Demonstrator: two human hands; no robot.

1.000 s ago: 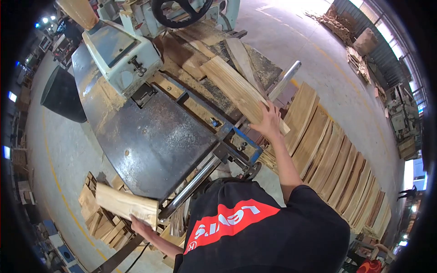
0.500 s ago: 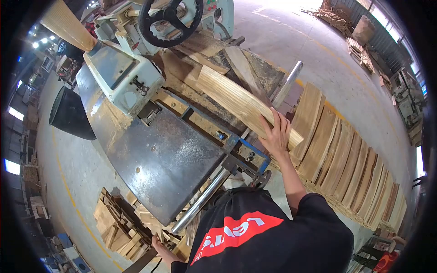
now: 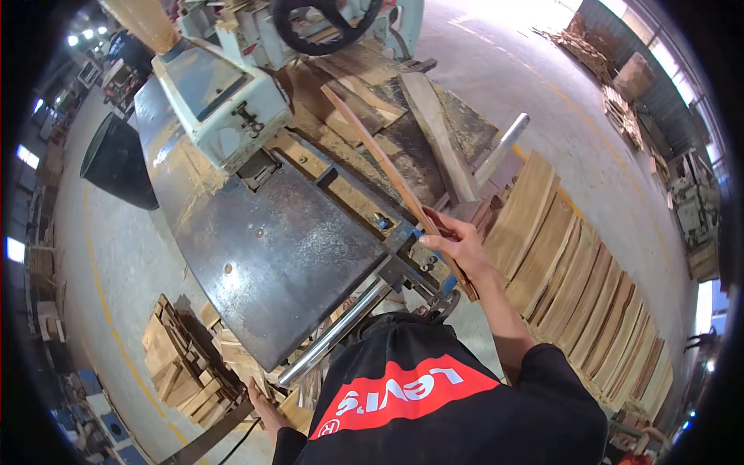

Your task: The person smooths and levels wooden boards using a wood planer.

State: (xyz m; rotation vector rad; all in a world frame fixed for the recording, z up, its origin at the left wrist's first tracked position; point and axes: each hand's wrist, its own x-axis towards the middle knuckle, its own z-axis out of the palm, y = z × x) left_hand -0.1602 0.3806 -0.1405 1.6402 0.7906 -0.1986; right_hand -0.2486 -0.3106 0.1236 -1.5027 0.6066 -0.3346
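My right hand grips a wooden board near its close end. The thumb presses on the side facing me and the fingers go behind. The board stands on its narrow edge view, slanting away over the side of the machine table. Low on the left, my left hand hangs beside the table's near corner, close to a pile of wood offcuts. Its visible fingers are stretched out with nothing seen in them; part of the hand is hidden.
A sawdust-covered machine with a pale housing and a black handwheel stands ahead. Metal bars run along the table's near edge. Rows of stacked boards lie to the right. A black bin stands left.
My right hand has turned the board from its broad face to its narrow edge, and the board's near end has come closer to me. My left hand stays low by the offcuts.
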